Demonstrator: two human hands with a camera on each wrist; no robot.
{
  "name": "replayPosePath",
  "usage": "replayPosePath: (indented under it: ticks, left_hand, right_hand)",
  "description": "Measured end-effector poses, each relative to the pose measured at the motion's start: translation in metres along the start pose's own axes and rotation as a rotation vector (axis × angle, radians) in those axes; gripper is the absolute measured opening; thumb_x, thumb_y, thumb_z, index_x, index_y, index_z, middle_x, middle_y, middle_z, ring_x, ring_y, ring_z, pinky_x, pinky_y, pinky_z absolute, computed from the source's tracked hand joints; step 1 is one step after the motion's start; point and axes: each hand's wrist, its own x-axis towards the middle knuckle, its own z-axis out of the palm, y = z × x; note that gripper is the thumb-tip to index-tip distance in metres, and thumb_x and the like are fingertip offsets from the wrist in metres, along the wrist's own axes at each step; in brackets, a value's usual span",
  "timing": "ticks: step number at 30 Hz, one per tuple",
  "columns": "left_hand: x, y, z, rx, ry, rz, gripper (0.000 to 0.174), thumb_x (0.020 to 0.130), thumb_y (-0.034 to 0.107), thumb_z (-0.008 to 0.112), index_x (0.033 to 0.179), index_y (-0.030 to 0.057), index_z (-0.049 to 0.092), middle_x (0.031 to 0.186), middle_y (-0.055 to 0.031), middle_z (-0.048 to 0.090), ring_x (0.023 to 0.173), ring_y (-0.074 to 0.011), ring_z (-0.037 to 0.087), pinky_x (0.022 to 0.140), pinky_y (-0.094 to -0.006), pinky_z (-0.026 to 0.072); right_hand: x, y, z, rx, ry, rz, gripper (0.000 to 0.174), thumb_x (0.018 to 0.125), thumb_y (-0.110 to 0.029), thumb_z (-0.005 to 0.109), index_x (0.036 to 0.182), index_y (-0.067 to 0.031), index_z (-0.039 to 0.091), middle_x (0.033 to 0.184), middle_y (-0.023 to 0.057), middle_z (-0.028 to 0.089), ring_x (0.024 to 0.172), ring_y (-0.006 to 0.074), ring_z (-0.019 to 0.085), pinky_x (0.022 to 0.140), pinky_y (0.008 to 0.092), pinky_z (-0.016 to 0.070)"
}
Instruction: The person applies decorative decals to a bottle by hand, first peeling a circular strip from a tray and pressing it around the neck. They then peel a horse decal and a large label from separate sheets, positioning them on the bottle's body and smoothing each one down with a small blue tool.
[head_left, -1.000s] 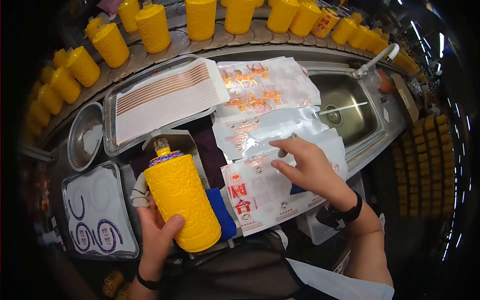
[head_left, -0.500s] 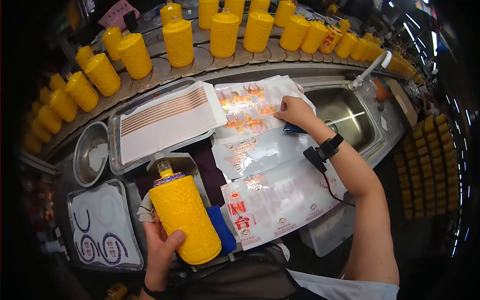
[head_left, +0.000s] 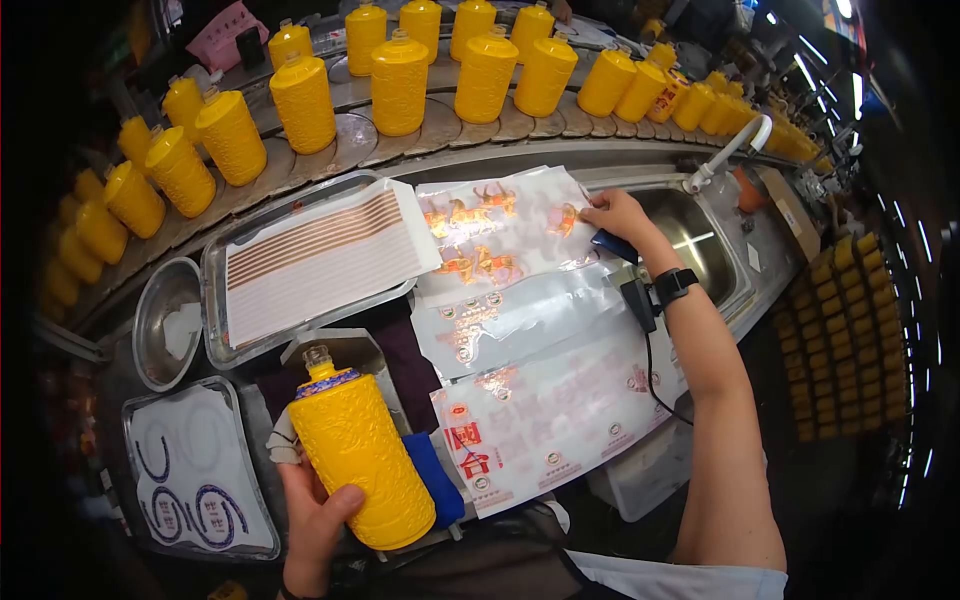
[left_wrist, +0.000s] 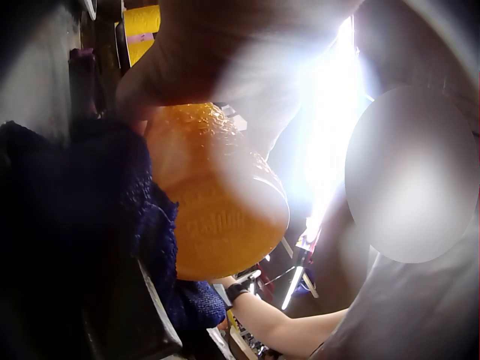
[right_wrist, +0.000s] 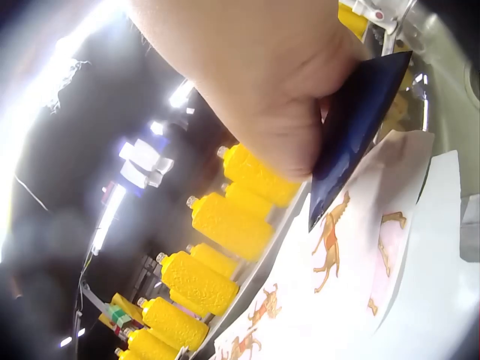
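Observation:
My left hand (head_left: 318,510) holds a yellow embossed bottle (head_left: 362,465) tilted, thumb across its front. Whitish cloth covers the fingertips behind it. The bottle has a clear glass neck and a blue-purple patterned band at its shoulder. A blue towel (head_left: 436,478) lies beside its lower end; the left wrist view shows the bottle's base (left_wrist: 225,232). At the right edge of a printed decal sheet (head_left: 520,240), my right hand (head_left: 622,220) grips a dark blue scraper (right_wrist: 358,135). Its fingertips are right at a gold-red animal decal (head_left: 563,220), which sits apart from the other figures.
Yellow bottles (head_left: 400,90) stand along a curved conveyor (head_left: 350,140) behind. A tray (head_left: 212,300) with striped sheets, a metal bowl (head_left: 142,330) and a tray (head_left: 238,420) of curved strips lie left. A sink (head_left: 735,255) with faucet (head_left: 740,150) is right.
My right hand moved from over the lower sheets up to the animal decals, then rightward; one decal now lies farther right, at the sheet's edge. The left hand keeps holding the bottle.

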Motion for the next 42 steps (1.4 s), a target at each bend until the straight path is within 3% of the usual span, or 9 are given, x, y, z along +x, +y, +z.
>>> replayPosePath:
  ticks: [7, 10, 11, 14, 18, 24, 28, 34, 42]
  left_hand:
    - [0.000, 0.002, 0.000, 0.003, -0.002, -0.006, 0.104, 0.073, 0.026, 0.078, 0.151, 0.0046, 0.013, 0.143, -0.0160, 0.036, 0.133, -0.0281, 0.042, 0.110, -0.0420, 0.0375]
    - [-0.002, 0.004, 0.001, 0.004, 0.007, -0.025, 0.104, 0.073, 0.027, 0.078, 0.151, 0.0047, 0.013, 0.143, -0.0159, 0.036, 0.134, -0.0279, 0.042, 0.111, -0.0417, 0.0375]
    - [-0.002, 0.005, 0.001, 0.007, 0.006, -0.019, 0.104, 0.073, 0.027, 0.078, 0.151, 0.0047, 0.013, 0.143, -0.0157, 0.037, 0.134, -0.0279, 0.042, 0.111, -0.0417, 0.0374]
    - [-0.002, 0.001, -0.002, 0.017, 0.001, -0.018, 0.104, 0.073, 0.028, 0.078, 0.151, 0.0047, 0.014, 0.143, -0.0153, 0.037, 0.133, -0.0276, 0.043, 0.111, -0.0417, 0.0373]
    - [-0.002, 0.002, -0.001, 0.010, 0.012, -0.019, 0.103, 0.074, 0.029, 0.078, 0.151, 0.0052, 0.015, 0.143, -0.0147, 0.038, 0.133, -0.0272, 0.044, 0.111, -0.0412, 0.0374]
    - [0.001, 0.009, 0.002, 0.014, -0.017, -0.002, 0.100, 0.076, 0.026, 0.077, 0.152, 0.0056, 0.015, 0.142, -0.0151, 0.040, 0.133, -0.0268, 0.044, 0.111, -0.0407, 0.0377]
    - [0.000, 0.016, 0.004, 0.006, -0.038, -0.005, 0.097, 0.077, 0.018, 0.075, 0.151, 0.0052, 0.015, 0.142, -0.0157, 0.040, 0.133, -0.0267, 0.044, 0.111, -0.0409, 0.0378]
    - [0.002, 0.024, -0.009, 0.085, -0.080, 0.049, 0.100, 0.083, 0.014, 0.075, 0.153, 0.0042, 0.004, 0.147, -0.0209, 0.035, 0.137, -0.0282, 0.040, 0.114, -0.0412, 0.0334]
    - [0.006, 0.047, -0.024, -0.023, -0.093, -0.034, 0.087, 0.088, 0.018, 0.071, 0.153, 0.0019, 0.016, 0.148, -0.0217, 0.036, 0.139, -0.0301, 0.038, 0.116, -0.0424, 0.0292]
  right_hand:
    - [0.015, 0.016, -0.003, -0.002, -0.049, 0.039, 0.037, 0.065, -0.036, 0.083, 0.080, -0.0022, 0.075, 0.069, 0.0121, 0.070, 0.061, 0.0206, 0.066, 0.061, 0.0313, 0.0514]
    - [0.012, 0.023, -0.007, 0.106, 0.128, 0.071, 0.031, 0.065, -0.033, 0.082, 0.071, -0.0031, 0.074, 0.059, 0.0088, 0.066, 0.052, 0.0171, 0.061, 0.054, 0.0304, 0.0478]
    - [0.013, 0.025, -0.013, 0.079, 0.099, 0.180, 0.031, 0.063, -0.035, 0.084, 0.078, -0.0089, 0.077, 0.078, 0.0115, 0.073, 0.074, 0.0238, 0.071, 0.071, 0.0331, 0.0543]
    - [0.006, 0.058, -0.019, 0.218, 0.169, 0.121, 0.020, 0.069, -0.023, 0.081, 0.076, -0.0045, 0.075, 0.067, 0.0051, 0.069, 0.055, 0.0125, 0.061, 0.056, 0.0291, 0.0484]
    - [-0.008, 0.112, -0.026, 0.093, 0.035, 0.307, 0.018, 0.067, -0.015, 0.083, 0.075, -0.0028, 0.074, 0.069, 0.0070, 0.069, 0.056, 0.0165, 0.062, 0.055, 0.0316, 0.0490]
    - [-0.020, 0.131, -0.019, 0.078, -0.092, 0.205, 0.022, 0.065, -0.016, 0.085, 0.074, 0.0000, 0.073, 0.069, 0.0083, 0.069, 0.060, 0.0164, 0.063, 0.059, 0.0334, 0.0491]
    - [-0.048, 0.072, -0.052, -0.099, 0.206, 0.004, 0.026, 0.072, -0.026, 0.081, 0.080, -0.0022, 0.074, 0.070, 0.0134, 0.069, 0.061, 0.0222, 0.065, 0.059, 0.0348, 0.0489]
    - [-0.138, -0.095, -0.099, -0.130, 0.118, -0.374, 0.023, 0.075, -0.024, 0.078, 0.080, -0.0026, 0.072, 0.077, 0.0161, 0.063, 0.074, 0.0314, 0.063, 0.067, 0.0402, 0.0479]
    - [-0.236, -0.267, -0.121, 0.089, -0.515, -1.053, 0.014, 0.072, -0.009, 0.080, 0.080, -0.0025, 0.070, 0.073, 0.0104, 0.057, 0.067, 0.0273, 0.058, 0.059, 0.0376, 0.0424]
